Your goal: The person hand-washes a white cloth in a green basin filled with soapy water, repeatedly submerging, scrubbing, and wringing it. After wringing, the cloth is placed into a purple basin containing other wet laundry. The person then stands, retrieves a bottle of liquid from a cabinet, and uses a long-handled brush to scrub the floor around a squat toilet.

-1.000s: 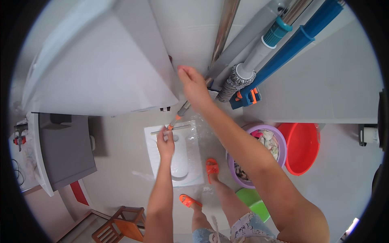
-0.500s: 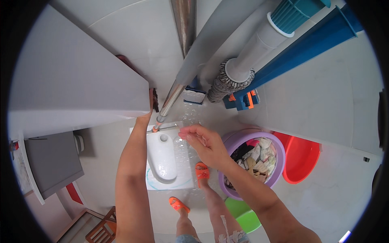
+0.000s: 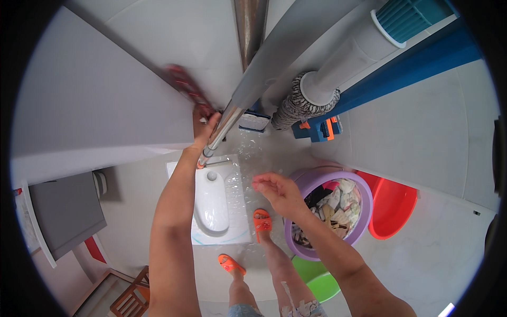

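My left hand (image 3: 203,127) reaches past the corner of a pale grey upright panel (image 3: 105,90). Its fingers are closed on a long dark red object (image 3: 187,87), smeared by motion, so its kind is unclear. Right beside that hand runs a slanting metal pipe (image 3: 222,129), which comes down to the back of a white squat toilet (image 3: 212,206). My right hand (image 3: 277,191) hovers between the toilet and a purple tub, its fingers curled together with nothing visible in them. Several crumpled cloths (image 3: 332,208) lie in the purple tub (image 3: 368,208).
A striped mop head (image 3: 296,108), a blue pole (image 3: 391,68) and a blue-and-orange mop part (image 3: 322,129) stand at the back right. Red (image 3: 393,206) and green (image 3: 319,282) basins flank the tub. The floor by the toilet looks wet. A wooden stool (image 3: 132,301) is lower left.
My left hand has come out further from behind the panel with the dark red object, which shows more now. My right hand has moved right and nearer to me, away from the toilet's edge.
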Available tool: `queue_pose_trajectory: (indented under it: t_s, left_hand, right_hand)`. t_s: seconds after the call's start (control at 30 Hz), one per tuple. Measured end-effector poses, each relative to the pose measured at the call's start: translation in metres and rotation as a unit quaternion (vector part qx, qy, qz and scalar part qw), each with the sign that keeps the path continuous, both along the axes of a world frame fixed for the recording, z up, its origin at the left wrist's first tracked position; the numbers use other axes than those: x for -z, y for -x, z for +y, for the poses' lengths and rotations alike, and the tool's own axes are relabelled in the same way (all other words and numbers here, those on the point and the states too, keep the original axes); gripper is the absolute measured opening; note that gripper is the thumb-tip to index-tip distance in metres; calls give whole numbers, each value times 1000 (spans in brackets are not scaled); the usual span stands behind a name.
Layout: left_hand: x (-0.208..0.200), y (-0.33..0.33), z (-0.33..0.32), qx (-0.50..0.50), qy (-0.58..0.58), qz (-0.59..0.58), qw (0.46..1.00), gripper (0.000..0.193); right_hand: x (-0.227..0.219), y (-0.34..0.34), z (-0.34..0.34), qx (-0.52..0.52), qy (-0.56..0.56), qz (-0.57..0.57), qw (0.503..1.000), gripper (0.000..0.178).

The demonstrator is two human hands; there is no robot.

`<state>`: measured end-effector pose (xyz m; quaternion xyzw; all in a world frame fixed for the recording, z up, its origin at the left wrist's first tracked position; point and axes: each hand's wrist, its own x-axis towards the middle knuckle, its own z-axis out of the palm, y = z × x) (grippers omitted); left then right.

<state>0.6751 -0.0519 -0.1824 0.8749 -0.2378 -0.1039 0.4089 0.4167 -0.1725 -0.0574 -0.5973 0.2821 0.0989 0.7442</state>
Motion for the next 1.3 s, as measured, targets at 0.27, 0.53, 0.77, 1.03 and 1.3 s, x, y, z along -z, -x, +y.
queue_pose_trajectory:
  t_s: [0.27, 0.53, 0.77, 1.03, 1.3]
  left_hand:
    - [2, -1, 4, 37, -120, 50, 991, 23]
    - [52, 1, 100, -14, -282, -117, 952, 32]
    - [41, 66, 227, -120, -322, -35, 939, 24]
    - [11, 258, 275, 297, -127, -85, 943, 58]
    - [7, 366, 306, 247, -81, 54, 964, 63]
  right_hand:
    - [23, -9, -11, 18, 69, -16, 997, 23]
    - [29, -20, -20, 29, 82, -33, 996, 22]
    - [46, 34, 24, 32, 29, 39, 998, 32]
    - [43, 117, 171, -1, -581, 306, 754, 69]
    - [20, 227, 307, -7, -271, 325, 906, 44]
